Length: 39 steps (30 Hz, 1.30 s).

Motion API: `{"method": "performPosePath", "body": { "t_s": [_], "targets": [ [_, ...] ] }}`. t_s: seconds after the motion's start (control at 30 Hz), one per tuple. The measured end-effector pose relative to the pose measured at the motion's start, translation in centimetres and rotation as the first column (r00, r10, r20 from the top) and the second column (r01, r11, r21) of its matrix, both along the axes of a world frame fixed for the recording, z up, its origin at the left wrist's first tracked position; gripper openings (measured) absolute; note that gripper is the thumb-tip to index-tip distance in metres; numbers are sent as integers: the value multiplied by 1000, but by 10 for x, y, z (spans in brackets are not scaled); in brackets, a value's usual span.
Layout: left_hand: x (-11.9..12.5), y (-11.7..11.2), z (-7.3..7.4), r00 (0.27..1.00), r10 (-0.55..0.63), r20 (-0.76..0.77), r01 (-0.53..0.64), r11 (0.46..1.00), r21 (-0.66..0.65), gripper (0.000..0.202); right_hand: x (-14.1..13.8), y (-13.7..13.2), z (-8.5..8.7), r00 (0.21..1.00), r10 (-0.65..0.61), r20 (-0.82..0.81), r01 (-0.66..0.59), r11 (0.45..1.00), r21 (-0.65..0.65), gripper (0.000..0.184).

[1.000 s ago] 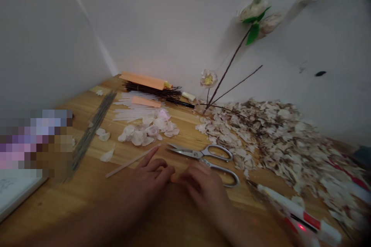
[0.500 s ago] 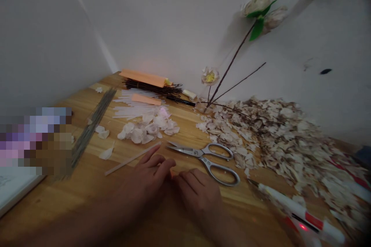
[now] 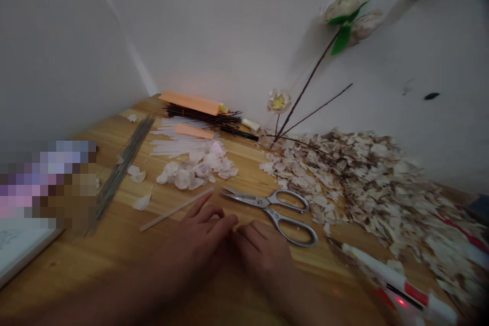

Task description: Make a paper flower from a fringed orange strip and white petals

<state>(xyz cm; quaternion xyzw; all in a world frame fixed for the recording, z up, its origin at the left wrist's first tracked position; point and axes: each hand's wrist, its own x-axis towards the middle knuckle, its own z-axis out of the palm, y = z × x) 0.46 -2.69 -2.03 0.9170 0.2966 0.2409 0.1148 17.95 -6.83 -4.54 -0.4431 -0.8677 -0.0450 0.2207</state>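
Observation:
My left hand (image 3: 204,232) and my right hand (image 3: 265,249) meet at their fingertips, low over the wooden table. Both are closed in a pinch, and whatever lies between the fingers is hidden. The left index finger stretches toward a thin translucent white stick (image 3: 168,214), possibly a glue stick. Just beyond the right hand lie silver scissors (image 3: 269,205), blades slightly apart and pointing left. To the right rests a white and red glue gun (image 3: 382,267) with a red light lit. Pale round petals (image 3: 183,178) are heaped beyond the left hand.
Dried petals (image 3: 367,173) form a large pile at right. Grey wires (image 3: 126,163) lie at left near a white box edge (image 3: 26,249). Dark stems (image 3: 202,114), white sticks (image 3: 171,146) and orange paper (image 3: 191,102) sit behind. An artificial flower stem (image 3: 311,74) leans against the wall.
The left thumb and fingertips have shifted slightly right, over the right fingertips. A small orange-lit spot between the hands no longer shows. The whole view has drifted very slightly.

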Motion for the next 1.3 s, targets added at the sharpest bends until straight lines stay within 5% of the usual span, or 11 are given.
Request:
{"method": "performPosePath", "body": {
  "t_s": [0.23,0.53,0.67,0.8,0.9,1.03,1.13,1.2,1.3],
  "targets": [
    [1,1,-3,997,72,11,-72,997,17,30,1,13,22,993,-98,-68,72,945,-318,15],
    [0,2,1,996,42,-79,-43,999,-11,17,2,42,27,933,-349,-90,160,625,-764,9],
    [2,4,-1,997,56,-62,-56,998,-4,17,0,51,27,923,-380,-66,173,562,-809,5],
    [2,6,-2,997,65,-31,-67,996,-55,15,-1,47,29,927,-365,-79,174,608,-775,7],
    [-1,7,0,994,97,44,-90,984,-153,17,-1,32,35,942,-319,-102,173,724,-668,14],
    [-5,3,-1,973,135,189,-49,915,-401,44,2,7,42,967,-157,-202,62,910,-409,15],
    [-2,-1,-9,874,306,378,-76,854,-515,54,4,-7,40,941,-80,-329,23,984,-176,15],
    [4,-3,-18,763,455,460,-66,762,-645,52,4,-12,37,894,-126,-429,70,987,-143,13],
    [14,-6,-26,691,551,468,178,497,-849,38,0,-13,32,768,-256,-587,151,963,-222,11]
  ]
}}
